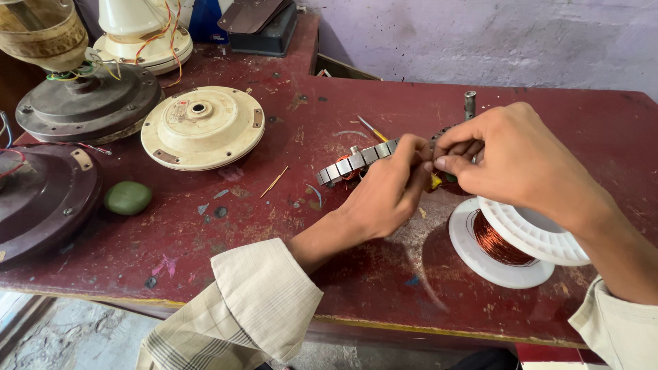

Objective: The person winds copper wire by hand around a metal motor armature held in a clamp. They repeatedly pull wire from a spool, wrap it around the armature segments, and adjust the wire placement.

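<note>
The left hand (387, 195) and right hand (510, 157) were pinched together on the grey ring-shaped slotted metal stator (353, 163), far of the white plastic spool of copper wire (510, 243) on the red table (329, 123). Winding seemed underway; seating wire needed steady tension.

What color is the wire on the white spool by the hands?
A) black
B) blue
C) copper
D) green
C: the white spool, lying on the red table under the right hand, is wound with shiny copper-colored wire.
</note>
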